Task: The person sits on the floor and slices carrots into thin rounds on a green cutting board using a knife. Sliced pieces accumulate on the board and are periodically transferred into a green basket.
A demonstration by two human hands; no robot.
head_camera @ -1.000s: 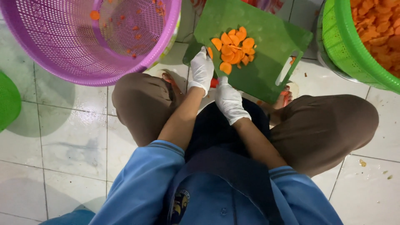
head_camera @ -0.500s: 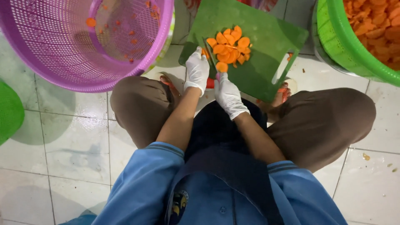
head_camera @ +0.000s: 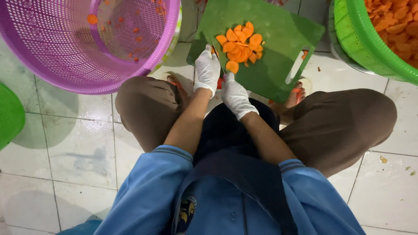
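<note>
A green cutting board [head_camera: 278,52] lies on the tiled floor in front of my knees, with a heap of orange carrot slices [head_camera: 240,44] on it. My left hand [head_camera: 207,69], in a white glove, sits at the board's left edge, its fingers curled on a carrot piece [head_camera: 213,50] that barely shows. My right hand [head_camera: 235,96], also gloved, is just beside it at the near edge, gripping a knife [head_camera: 223,65]. The thin blade runs up between the two hands toward the slices.
A purple mesh basket [head_camera: 56,56] with a few carrot bits stands at the upper left. A green basket [head_camera: 370,43] full of carrot slices is at the upper right. Another green basket's edge [head_camera: 8,115] shows at the left. My knees flank the board.
Both hands stay at the board's near-left edge with the knife between them. The slice heap looks much the same; the view has shifted slightly.
</note>
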